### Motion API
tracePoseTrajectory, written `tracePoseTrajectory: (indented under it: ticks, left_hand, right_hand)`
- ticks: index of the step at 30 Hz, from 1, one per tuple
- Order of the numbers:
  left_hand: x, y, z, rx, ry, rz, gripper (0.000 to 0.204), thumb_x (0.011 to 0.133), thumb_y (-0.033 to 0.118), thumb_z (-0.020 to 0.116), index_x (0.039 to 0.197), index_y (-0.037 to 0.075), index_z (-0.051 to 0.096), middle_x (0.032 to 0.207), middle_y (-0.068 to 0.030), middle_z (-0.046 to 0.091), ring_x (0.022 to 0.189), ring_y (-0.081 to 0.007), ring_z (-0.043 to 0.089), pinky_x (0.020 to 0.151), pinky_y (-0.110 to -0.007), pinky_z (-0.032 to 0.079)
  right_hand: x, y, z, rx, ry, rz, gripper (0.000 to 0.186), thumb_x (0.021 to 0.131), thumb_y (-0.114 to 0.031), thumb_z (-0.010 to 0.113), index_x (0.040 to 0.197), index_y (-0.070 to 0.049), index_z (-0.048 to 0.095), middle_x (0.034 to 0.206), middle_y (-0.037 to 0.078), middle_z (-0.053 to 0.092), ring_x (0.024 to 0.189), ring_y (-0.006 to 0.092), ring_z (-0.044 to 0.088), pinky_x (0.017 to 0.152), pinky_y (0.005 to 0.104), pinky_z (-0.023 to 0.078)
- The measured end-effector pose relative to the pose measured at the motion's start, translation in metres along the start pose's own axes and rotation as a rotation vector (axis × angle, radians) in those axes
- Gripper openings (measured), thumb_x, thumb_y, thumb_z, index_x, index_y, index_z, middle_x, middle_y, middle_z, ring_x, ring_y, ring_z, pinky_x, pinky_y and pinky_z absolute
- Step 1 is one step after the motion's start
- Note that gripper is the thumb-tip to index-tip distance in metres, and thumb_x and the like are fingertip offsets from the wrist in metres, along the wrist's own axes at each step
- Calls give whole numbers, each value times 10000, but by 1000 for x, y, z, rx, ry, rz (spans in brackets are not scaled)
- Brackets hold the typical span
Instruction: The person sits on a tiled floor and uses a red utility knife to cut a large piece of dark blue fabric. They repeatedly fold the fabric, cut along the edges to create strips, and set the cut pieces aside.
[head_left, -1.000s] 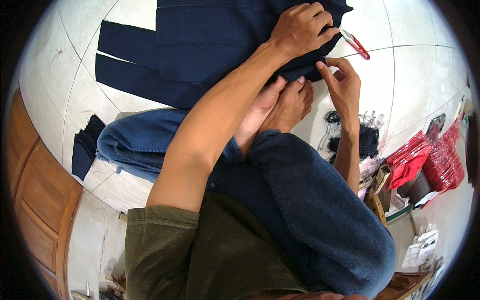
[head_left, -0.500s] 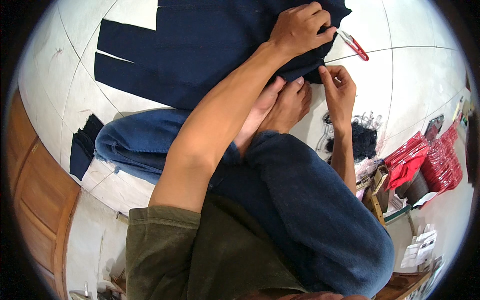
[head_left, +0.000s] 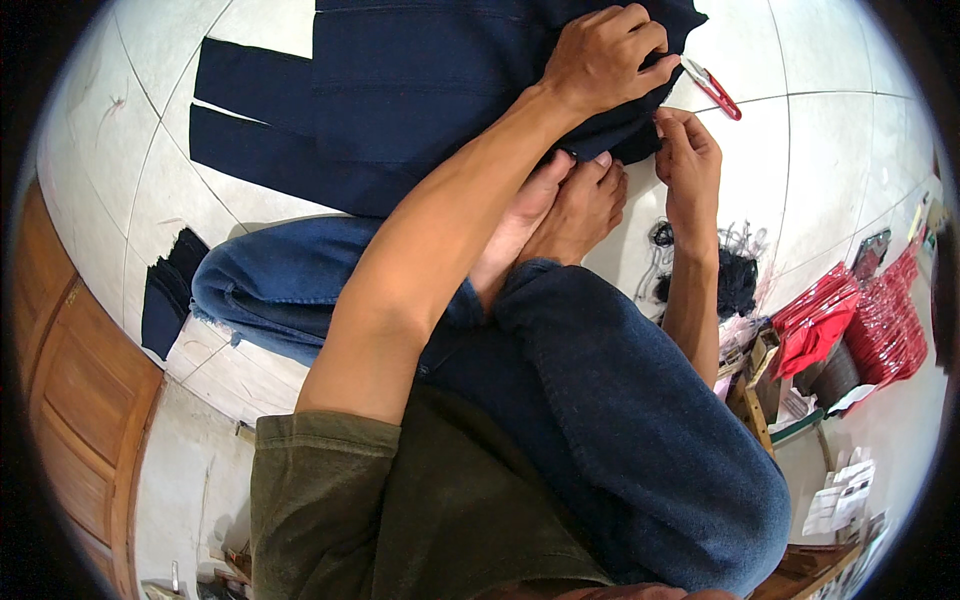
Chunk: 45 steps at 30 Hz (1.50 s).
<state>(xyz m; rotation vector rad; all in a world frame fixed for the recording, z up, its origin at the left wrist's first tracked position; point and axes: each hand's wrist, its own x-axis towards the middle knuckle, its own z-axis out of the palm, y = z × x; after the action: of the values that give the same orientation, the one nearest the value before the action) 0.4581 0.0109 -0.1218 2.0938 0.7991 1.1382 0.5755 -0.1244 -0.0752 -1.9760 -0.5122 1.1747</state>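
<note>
Navy cloth lies spread across the tiled floor in front of my crossed legs, with strip-like ends at the left. My left hand reaches over it and is closed on its right-hand part; the fingertips are partly hidden. Lower and to the right, my right hand is closed in a pinch at the cloth's edge, just beyond my bare feet. Close to both hands lies a pair of red-handled thread snips on the tiles.
Dark thread scraps lie beside my right forearm. Red plastic-wrapped packages stand at the right, near a wooden frame. A small stack of navy pieces sits by my left knee. A wooden door is at far left.
My right hand has moved slightly up and to the right along the cloth's edge, its fingers drawn closer together. My left hand has barely shifted and stays on the cloth.
</note>
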Motion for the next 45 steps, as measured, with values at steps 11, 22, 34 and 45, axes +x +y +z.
tracePoseTrajectory:
  ticks: [11,22,34,45]
  left_hand:
    - [1,-1,0,6,24,-7,189,876,168,751,835,53,607,838,-108,576,772,-298,641,683,-385,569]
    - [0,0,-1,-1,1,-29,183,883,160,750,836,50,611,837,-112,578,777,-293,643,686,-378,571]
    - [0,-2,0,-8,-1,-19,184,875,150,759,839,47,611,830,-111,575,760,-288,643,681,-376,571]
    - [0,-1,1,-2,11,-15,195,881,163,751,834,50,599,829,-108,569,765,-285,640,678,-372,565]
  right_hand:
    - [-6,-7,-5,32,15,52,271,996,-239,670,1093,8,723,792,-32,596,580,23,424,511,203,294]
    - [-7,-8,8,13,15,60,224,957,-193,712,1047,12,723,708,-65,547,568,23,418,506,207,287]
    - [-2,-2,10,160,45,100,201,957,-168,667,1035,15,689,668,-70,500,546,22,400,486,210,265]
    - [-4,-1,13,290,48,73,207,978,-199,609,956,5,640,672,-46,462,568,45,382,514,228,272]
